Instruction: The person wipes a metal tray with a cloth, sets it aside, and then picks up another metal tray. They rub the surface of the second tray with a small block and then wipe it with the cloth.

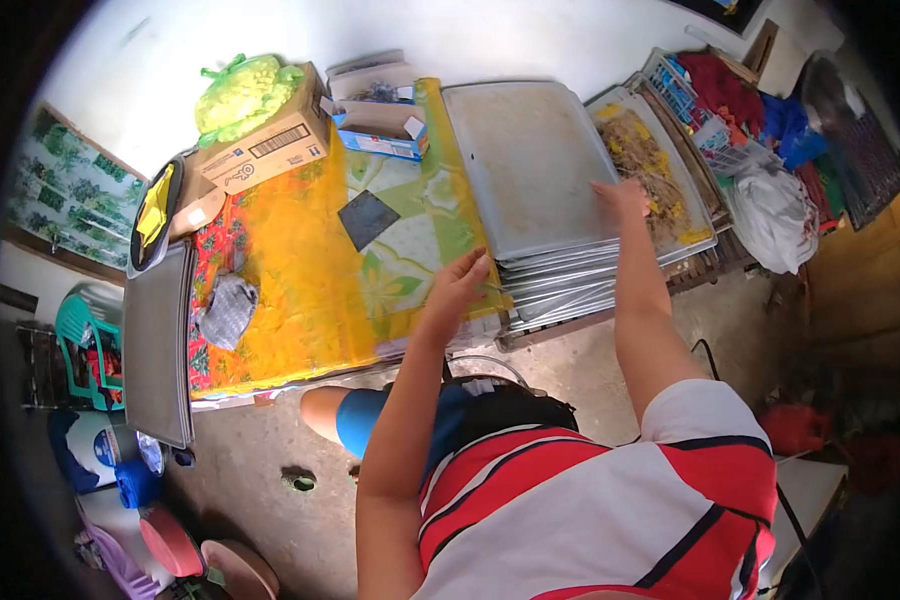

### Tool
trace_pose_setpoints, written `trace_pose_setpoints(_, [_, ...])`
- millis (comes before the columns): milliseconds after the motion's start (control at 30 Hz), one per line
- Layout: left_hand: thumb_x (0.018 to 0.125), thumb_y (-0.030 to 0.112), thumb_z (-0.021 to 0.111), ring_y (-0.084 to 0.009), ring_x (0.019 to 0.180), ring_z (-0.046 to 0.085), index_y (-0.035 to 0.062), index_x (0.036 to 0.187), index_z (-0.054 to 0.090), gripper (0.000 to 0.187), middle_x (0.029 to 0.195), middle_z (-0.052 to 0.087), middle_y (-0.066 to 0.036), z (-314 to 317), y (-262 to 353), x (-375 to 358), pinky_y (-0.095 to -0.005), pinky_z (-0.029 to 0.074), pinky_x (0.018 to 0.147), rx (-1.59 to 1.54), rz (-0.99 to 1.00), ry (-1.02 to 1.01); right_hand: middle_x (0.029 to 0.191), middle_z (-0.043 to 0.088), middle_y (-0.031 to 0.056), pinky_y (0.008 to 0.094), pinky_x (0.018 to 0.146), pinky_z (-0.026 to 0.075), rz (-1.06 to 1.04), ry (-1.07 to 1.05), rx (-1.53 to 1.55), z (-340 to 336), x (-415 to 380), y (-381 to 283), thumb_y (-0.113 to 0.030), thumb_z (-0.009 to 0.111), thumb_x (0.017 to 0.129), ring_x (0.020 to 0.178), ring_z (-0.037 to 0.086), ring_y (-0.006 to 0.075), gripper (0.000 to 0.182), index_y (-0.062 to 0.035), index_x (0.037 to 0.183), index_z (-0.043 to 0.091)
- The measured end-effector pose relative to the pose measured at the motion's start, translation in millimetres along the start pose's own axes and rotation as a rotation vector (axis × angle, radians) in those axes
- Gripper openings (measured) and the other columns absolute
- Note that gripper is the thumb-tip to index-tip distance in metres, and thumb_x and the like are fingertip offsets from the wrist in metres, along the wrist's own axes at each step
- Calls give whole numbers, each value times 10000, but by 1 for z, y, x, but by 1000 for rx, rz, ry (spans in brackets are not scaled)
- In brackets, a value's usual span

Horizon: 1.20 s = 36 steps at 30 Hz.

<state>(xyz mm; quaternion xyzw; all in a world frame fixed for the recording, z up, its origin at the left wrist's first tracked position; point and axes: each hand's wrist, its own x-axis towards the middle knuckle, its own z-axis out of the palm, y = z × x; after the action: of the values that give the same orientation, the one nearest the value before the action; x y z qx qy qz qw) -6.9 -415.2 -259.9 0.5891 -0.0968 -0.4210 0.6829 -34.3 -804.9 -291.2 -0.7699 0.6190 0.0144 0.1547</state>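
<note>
A stack of flat metal trays [530, 165] lies at the right end of the table, its top tray bare. My right hand [625, 205] is over the right edge of that top tray, beside another tray [705, 185] that bears yellow and brown dried material [635, 150]. Its fingers look bent, but whether they grip anything is unclear. My left hand [460, 285] hovers near the stack's front left corner, its fingers curled together, and nothing can be made out in them. A dark square piece [368, 220] rests on the patterned cloth to the left.
The table bears a yellow-stained cloth [290, 300], a grey rag [230, 312], a cardboard box [270, 145] with a green bag [245, 95], and open small boxes [380, 125]. More trays [158, 345] stand at the left end. A white plastic bag [775, 220] is at the right.
</note>
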Motion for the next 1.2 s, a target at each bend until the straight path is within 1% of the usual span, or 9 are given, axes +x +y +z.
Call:
trace_pose_setpoints(167, [965, 351, 580, -273, 1271, 488, 18, 1416, 429, 580, 1386, 510, -124, -13, -21, 5, -423, 439, 993, -142, 3, 16, 1173, 648, 232, 461, 960, 457, -136, -305, 473, 34, 96, 34, -622, 684, 753, 1145, 604, 354, 773, 56, 1123, 646])
trace_pose_setpoints(200, [964, 347, 580, -275, 1270, 490, 17, 1415, 429, 579, 1389, 509, -128, -14, -23, 4, -423, 441, 990, -144, -2, 12, 1079, 666, 270, 448, 956, 453, -240, -95, 286, 24, 83, 32, -619, 611, 805, 1078, 635, 366, 724, 75, 996, 685])
trace_pose_setpoints(533, [970, 357, 563, -295, 1196, 547, 21, 1417, 431, 574, 1324, 569, -159, -36, -9, -38, -401, 478, 912, -30, -40, 58, 1272, 610, 178, 469, 980, 447, -127, 189, 324, -59, 37, 38, -562, 558, 865, 1193, 573, 354, 586, -138, 1264, 621])
trace_pose_setpoints(633, [970, 375, 559, -301, 1190, 552, 25, 1412, 442, 576, 1308, 581, -163, -45, -12, -48, -403, 481, 910, -37, -6, 85, 1244, 617, 219, 453, 965, 449, -173, 219, 367, -69, 88, 68, -558, 586, 853, 1181, 580, 359, 623, -70, 1239, 631])
trace_pose_setpoints(733, [973, 408, 544, -305, 1203, 547, 30, 1422, 428, 598, 1310, 576, -172, -45, -12, -59, -405, 478, 924, -51, 25, 71, 993, 701, 191, 389, 842, 475, -341, 240, 624, -58, 130, 100, -462, 602, 895, 965, 661, 297, 566, 78, 1047, 679])
trace_pose_setpoints(800, [976, 440, 524, -309, 1211, 542, 38, 1449, 382, 637, 1326, 559, -182, -39, -13, -65, -409, 474, 937, -63, 38, 29, 1014, 694, 173, 379, 834, 471, -329, 227, 682, -45, 133, 107, -425, 601, 911, 946, 649, 269, 541, 87, 1073, 665])
trace_pose_setpoints(1000, [978, 554, 447, -327, 1237, 519, 69, 1534, 131, 803, 1410, 463, -202, -33, -19, -110, -412, 456, 982, -132, 107, -55, 1096, 667, 137, 349, 834, 471, -320, -7, 895, -55, -38, 54, -401, 579, 945, 966, 619, 218, 548, 73, 1219, 587])
trace_pose_setpoints(1100, [944, 598, 479, -309, 1200, 544, 60, 1512, 217, 825, 1352, 503, -189, -38, -25, -142, -386, 476, 939, -272, 168, 67, 1044, 671, 164, 355, 852, 472, -497, -196, 954, -14, -51, 23, -408, 566, 956, 931, 616, 220, 508, 70, 1121, 623])
trace_pose_setpoints(1200, [960, 609, 417, -327, 1205, 540, 83, 1476, 296, 747, 1382, 484, -182, -59, -53, -169, -462, 512, 917, -395, 272, 169, 1039, 652, 132, 345, 840, 468, -570, -389, 1007, 8, -135, -21, -396, 563, 956, 938, 586, 196, 504, 60, 1169, 592])
